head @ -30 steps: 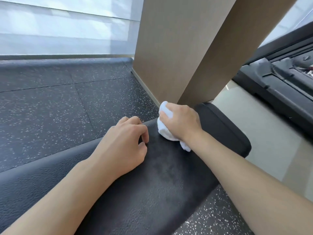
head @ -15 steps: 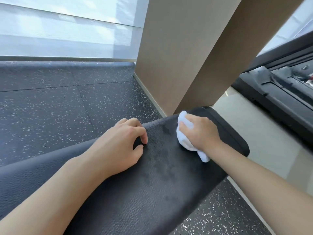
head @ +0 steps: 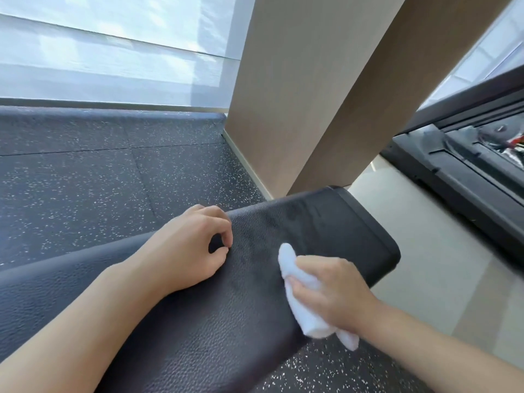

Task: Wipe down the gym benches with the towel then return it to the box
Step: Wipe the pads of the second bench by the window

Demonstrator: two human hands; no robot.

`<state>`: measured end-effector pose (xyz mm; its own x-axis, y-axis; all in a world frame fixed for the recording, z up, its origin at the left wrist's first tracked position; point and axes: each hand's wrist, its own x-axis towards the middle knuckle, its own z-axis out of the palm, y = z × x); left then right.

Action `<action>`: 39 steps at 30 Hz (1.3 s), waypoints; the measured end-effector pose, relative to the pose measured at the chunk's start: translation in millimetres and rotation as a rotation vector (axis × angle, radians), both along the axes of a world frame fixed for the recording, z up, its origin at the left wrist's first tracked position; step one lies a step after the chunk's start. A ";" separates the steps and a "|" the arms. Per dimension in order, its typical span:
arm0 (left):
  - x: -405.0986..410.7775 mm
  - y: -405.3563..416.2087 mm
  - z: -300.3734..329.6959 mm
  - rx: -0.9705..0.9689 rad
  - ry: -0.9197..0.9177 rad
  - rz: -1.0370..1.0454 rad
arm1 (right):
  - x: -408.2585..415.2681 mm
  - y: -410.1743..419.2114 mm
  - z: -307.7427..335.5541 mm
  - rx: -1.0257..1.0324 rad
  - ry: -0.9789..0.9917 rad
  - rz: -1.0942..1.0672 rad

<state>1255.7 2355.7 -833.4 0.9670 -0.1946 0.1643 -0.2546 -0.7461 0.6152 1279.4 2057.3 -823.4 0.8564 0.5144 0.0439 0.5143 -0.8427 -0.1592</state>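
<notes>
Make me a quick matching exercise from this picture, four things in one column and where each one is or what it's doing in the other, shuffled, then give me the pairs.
Things:
1. towel
2. left hand
3. right hand
4. pillar

States:
A. rests on the bench, holding nothing
B. stands on the floor beyond the bench end
C. white, bunched, pressed on the pad
D. grips the cloth near the bench's right edge

Pairs: 1-C, 2-A, 3-D, 4-B

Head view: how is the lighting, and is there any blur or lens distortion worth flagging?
Head view: bright daylight through the window blind, washed out near the top; the column leans from wide-angle distortion; the towel under the right hand is slightly soft at its lower tail; the bench grain stays sharp.
</notes>
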 end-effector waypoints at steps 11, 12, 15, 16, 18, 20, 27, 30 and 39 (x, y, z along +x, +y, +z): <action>0.4 -1.9 -2.5 -0.009 -0.003 0.002 | 112.9 94.1 -9.1 0.012 -0.072 -0.192; 1.1 -1.0 -1.0 -0.018 0.001 -0.004 | 96.2 94.1 -11.8 0.039 -0.084 -0.156; 2.2 2.6 0.9 -0.030 0.008 -0.004 | 30.9 71.3 -17.6 0.126 -0.073 0.026; 2.4 2.8 0.7 -0.026 0.011 0.001 | 14.4 57.3 -16.5 0.154 -0.038 0.065; 2.3 2.1 -0.8 -0.018 0.015 0.008 | 2.5 26.7 -12.9 0.167 0.007 0.090; 2.4 2.5 -1.4 -0.021 0.022 0.008 | 16.7 8.6 -8.8 0.170 0.013 0.067; 3.9 3.8 -4.5 -0.038 0.028 0.005 | 103.8 66.1 -17.3 0.315 -0.084 -0.225; 2.9 2.1 -2.8 -0.031 0.031 0.005 | 101.7 82.8 -11.4 0.302 -0.081 -0.194; 2.4 -2.2 -2.1 0.009 0.008 0.034 | 14.3 14.4 -9.0 0.379 0.124 0.213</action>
